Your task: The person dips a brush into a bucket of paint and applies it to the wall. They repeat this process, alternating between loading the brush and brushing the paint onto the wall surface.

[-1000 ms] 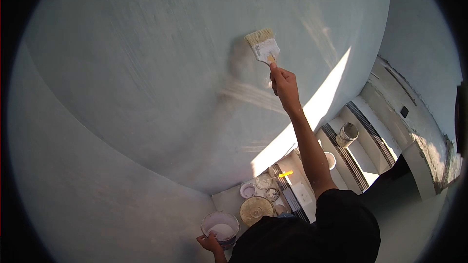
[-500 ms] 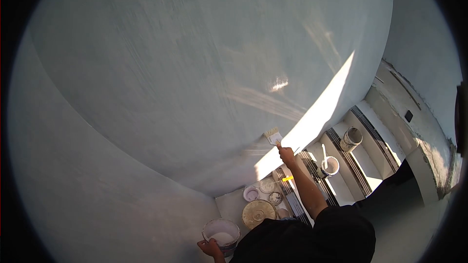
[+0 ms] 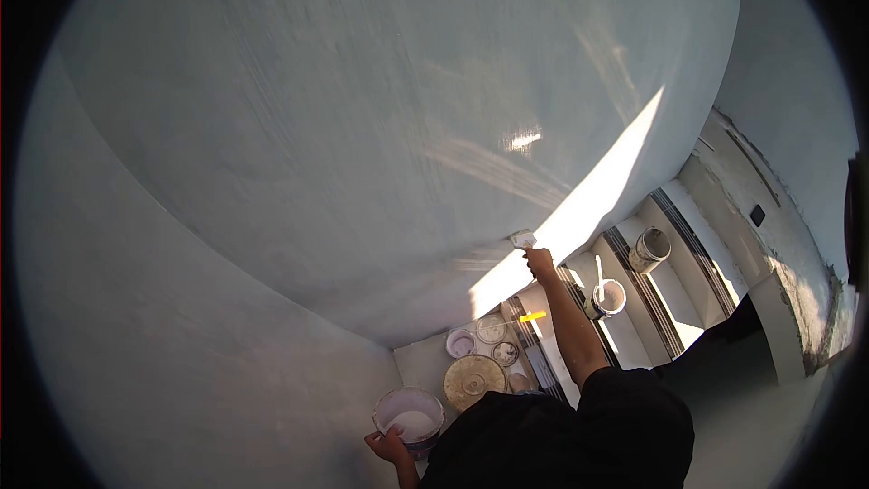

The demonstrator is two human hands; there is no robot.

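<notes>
My right hand is closed on the handle of a flat, wide brush, whose bristles are at the grey-blue wall, just left of a bright patch of sunlight. Low on the left, my left hand grips the rim of a bucket that has whitish material inside, its fingers over the edge. Beside that bucket sits a large round, stained lid.
Small tubs stand on the landing by the wall. A yellow-handled tool lies near the steps. On the stairs are a white bucket with a stick and another bucket. A dark object rests on the ledge.
My right hand and the brush have moved slightly up and right along the wall. The whole view has shifted a little. My left hand stays on the bucket.
</notes>
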